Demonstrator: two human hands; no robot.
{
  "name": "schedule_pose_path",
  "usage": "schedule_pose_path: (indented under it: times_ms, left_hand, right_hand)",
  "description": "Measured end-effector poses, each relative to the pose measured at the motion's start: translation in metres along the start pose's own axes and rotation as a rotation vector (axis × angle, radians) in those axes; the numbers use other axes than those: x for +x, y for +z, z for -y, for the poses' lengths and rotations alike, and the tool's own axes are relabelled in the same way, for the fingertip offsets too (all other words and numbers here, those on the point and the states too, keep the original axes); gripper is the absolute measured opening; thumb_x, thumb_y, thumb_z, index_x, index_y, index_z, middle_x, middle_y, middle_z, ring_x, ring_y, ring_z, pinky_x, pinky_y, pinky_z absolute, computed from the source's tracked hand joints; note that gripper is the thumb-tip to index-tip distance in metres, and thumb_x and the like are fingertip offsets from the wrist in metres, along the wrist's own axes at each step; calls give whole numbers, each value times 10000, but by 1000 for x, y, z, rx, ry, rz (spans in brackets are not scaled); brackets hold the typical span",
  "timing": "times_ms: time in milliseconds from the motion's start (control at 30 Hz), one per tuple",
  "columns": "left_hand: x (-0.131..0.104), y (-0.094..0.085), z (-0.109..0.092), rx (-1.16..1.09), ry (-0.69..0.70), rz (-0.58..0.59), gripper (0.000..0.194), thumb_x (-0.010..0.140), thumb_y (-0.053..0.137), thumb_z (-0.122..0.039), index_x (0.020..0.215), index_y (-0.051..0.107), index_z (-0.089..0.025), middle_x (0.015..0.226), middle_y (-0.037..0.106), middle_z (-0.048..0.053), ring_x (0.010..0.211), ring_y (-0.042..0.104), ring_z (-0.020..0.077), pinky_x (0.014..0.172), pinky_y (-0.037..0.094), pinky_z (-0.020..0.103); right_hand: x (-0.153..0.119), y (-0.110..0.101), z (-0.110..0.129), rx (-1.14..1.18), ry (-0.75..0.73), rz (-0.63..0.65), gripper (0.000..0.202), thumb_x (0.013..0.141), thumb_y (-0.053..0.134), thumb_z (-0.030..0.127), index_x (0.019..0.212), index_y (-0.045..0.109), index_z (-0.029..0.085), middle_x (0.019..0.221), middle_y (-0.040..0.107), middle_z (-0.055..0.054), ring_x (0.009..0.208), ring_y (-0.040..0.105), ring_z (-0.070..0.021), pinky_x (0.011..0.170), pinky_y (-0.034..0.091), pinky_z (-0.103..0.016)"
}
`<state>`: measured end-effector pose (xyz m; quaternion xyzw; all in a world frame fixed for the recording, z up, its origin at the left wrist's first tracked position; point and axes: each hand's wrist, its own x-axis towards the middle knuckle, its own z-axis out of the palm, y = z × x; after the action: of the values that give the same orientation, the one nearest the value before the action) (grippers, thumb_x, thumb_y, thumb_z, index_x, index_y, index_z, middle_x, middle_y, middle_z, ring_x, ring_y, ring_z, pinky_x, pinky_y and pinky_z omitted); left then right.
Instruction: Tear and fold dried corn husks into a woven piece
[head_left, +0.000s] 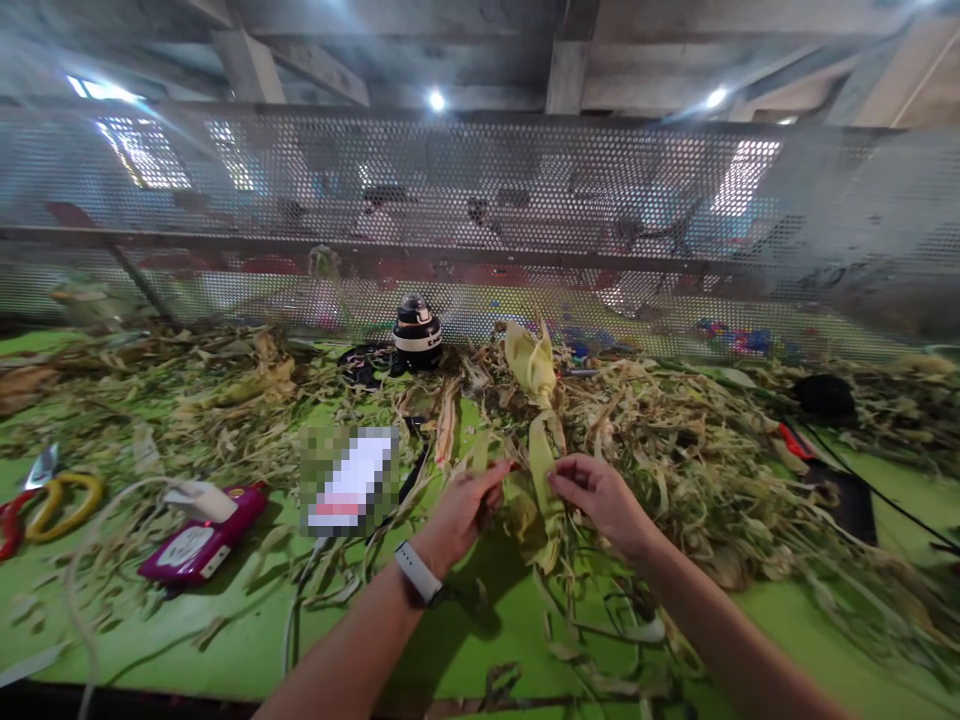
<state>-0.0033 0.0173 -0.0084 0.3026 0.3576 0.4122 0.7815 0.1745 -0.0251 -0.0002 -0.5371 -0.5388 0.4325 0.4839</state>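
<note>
At the far left, scissors with yellow loops (66, 507) are laid on the smooth green tabletop (187, 650). Beside them, a white charger (199, 500) is plugged into a glossy magenta power block (206, 545). Further right, a blurred-out flat rectangle (352, 480) is seen, and behind it a rounded black container (417, 335) with a pale band. The thumb and forefinger of the left hand (469, 500) are brought nearly together; whether anything is held between them cannot be told. Between the hands, a smooth, pale green husk strip (540, 455) is stood lengthwise, below a cupped, folded yellowish husk (531, 362). The strip's right edge is pinched by the closed fingertips of the right hand (596, 495). Beyond, brittle, curled dried husks (682, 450) are heaped.
</note>
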Motion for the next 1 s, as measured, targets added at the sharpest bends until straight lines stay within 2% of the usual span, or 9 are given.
schedule_pose_path:
  times_ms: [100, 233, 400, 600, 767, 900, 1000]
  left_hand:
    - [-2, 3, 5, 112, -46, -11, 164, 642, 744, -265, 680, 639, -145, 552, 578, -30, 475, 500, 77, 454, 352, 188]
    - [-6, 3, 4, 211, -3, 58, 203, 599, 777, -260, 661, 605, -171, 534, 561, -61, 475, 486, 82, 483, 376, 197]
    - [-9, 1, 0, 345, 42, 199, 212, 636, 750, -330, 693, 643, -157, 605, 609, -34, 567, 532, 113, 569, 425, 224]
    - [-4, -4, -2, 512, 154, 285, 284, 656, 732, -387, 820, 663, -165, 766, 663, -5, 734, 575, 149, 694, 449, 235]
    - [-7, -4, -7, 602, 90, 356, 364, 673, 711, -423, 900, 670, -143, 838, 678, 28, 789, 590, 180, 742, 459, 268]
    - [-9, -4, -8, 637, 126, 393, 363, 704, 682, -421, 937, 674, -143, 844, 680, 37, 826, 591, 192, 768, 455, 275]
    - [-10, -2, -9, 682, 114, 377, 353, 707, 673, -421, 929, 676, -146, 819, 676, 35, 812, 590, 192, 750, 456, 272]
  right_hand:
    - [-5, 9, 0, 30, 32, 66, 335, 670, 688, 466, 754, 590, 157, 667, 576, 15, 614, 513, -110, 597, 416, -240]
    - [-9, 13, 1, -29, 24, 155, 317, 712, 653, 457, 719, 561, 154, 625, 514, 37, 575, 453, -92, 555, 370, -223]
    - [-10, 10, 4, -55, 82, 232, 330, 752, 603, 478, 724, 513, 162, 598, 466, 48, 540, 444, -89, 516, 351, -216]
    - [-10, 10, -6, -181, -35, 175, 273, 808, 550, 440, 733, 486, 185, 620, 495, 37, 557, 500, -108, 541, 418, -233]
    - [-11, 9, -5, -215, -43, 141, 227, 815, 529, 398, 736, 491, 189, 624, 499, 30, 569, 513, -119, 554, 416, -235]
    - [-10, 5, -2, -242, -7, 239, 232, 801, 544, 385, 717, 504, 172, 628, 489, 26, 573, 479, -112, 528, 376, -216]
    - [-9, 2, -3, -301, -11, 322, 218, 811, 520, 362, 726, 535, 162, 645, 499, 20, 590, 468, -110, 526, 354, -207]
